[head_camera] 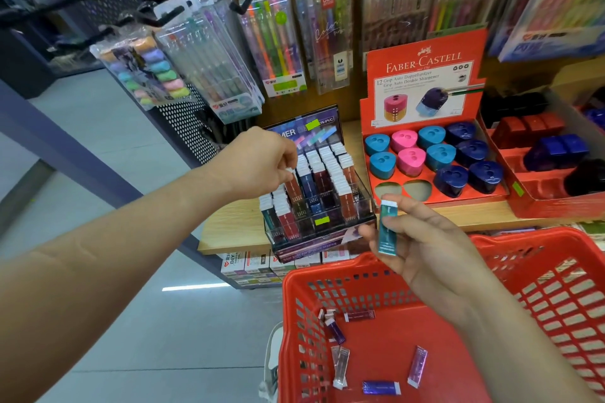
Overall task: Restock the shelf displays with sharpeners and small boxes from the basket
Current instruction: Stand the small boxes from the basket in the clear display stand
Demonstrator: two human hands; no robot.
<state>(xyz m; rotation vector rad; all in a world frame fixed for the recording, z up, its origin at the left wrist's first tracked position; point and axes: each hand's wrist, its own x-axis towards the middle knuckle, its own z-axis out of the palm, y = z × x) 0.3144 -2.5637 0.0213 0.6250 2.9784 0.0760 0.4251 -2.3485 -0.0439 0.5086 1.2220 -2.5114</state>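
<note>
Right hand (435, 249) pinches a teal small box (388, 227) between thumb and fingers, long axis upright, white cap up, just off the front right corner of the clear display rack (327, 234), above the basket (327, 271). Left hand (258, 163) pinches the cap of a red-brown box (293, 188) already in the rack. The teal row (269, 217) sits front left (likely target), so the box goes leftward, already standing as the slots do
</note>
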